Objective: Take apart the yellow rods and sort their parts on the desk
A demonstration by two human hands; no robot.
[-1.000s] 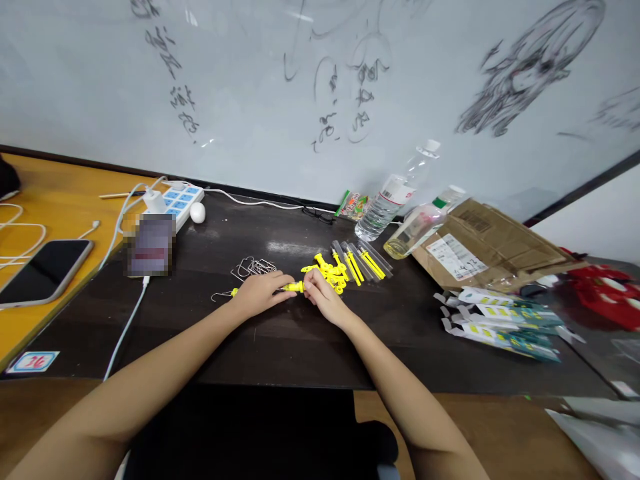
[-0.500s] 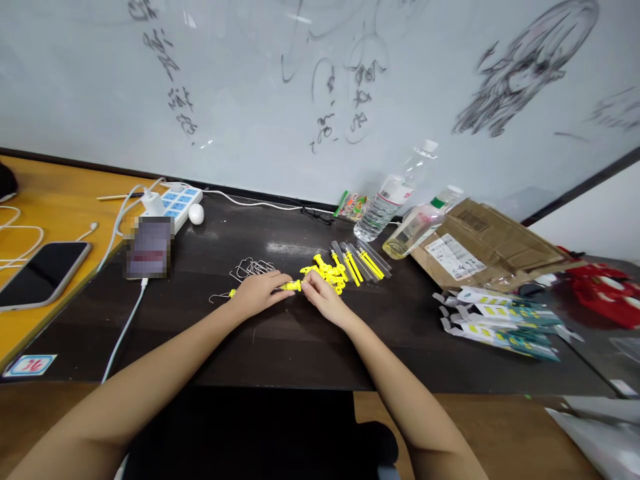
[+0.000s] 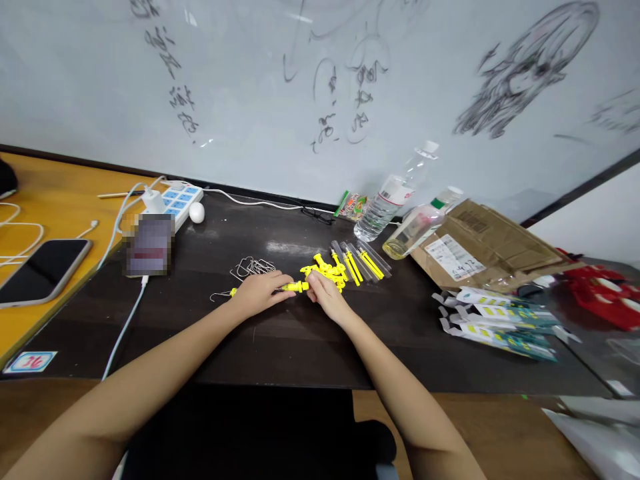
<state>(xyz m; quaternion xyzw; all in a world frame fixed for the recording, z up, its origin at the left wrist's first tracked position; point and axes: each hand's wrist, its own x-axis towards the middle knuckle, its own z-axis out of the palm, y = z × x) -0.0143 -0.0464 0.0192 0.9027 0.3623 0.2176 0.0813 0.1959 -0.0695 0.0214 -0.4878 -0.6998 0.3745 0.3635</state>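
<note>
My left hand (image 3: 260, 293) is closed over a slim yellow plastic piece (image 3: 296, 287), held level just above the dark table. Past the wrist side of that hand, a yellow tip with a bent wire hook (image 3: 220, 295) sticks out; the hand hides the middle. At the right end of the yellow piece, my right hand (image 3: 325, 293) pinches with thumb and fingers. Right behind it lies a heap of small yellow plastic parts (image 3: 325, 268). A tangle of metal wire hooks (image 3: 253, 267) rests behind my left hand. Several clear tubes with yellow rods (image 3: 361, 263) lie farther right.
A water bottle (image 3: 385, 203) and a bottle of yellow liquid (image 3: 420, 223) stand before a brown parcel (image 3: 490, 240). Opened card boxes (image 3: 500, 323) lie at right. On the left are a power strip (image 3: 183, 200), a charging phone (image 3: 149, 245) and its white cable (image 3: 123, 330).
My right hand has shifted slightly right, and more of the yellow piece shows between the hands. My left hand has barely moved.
</note>
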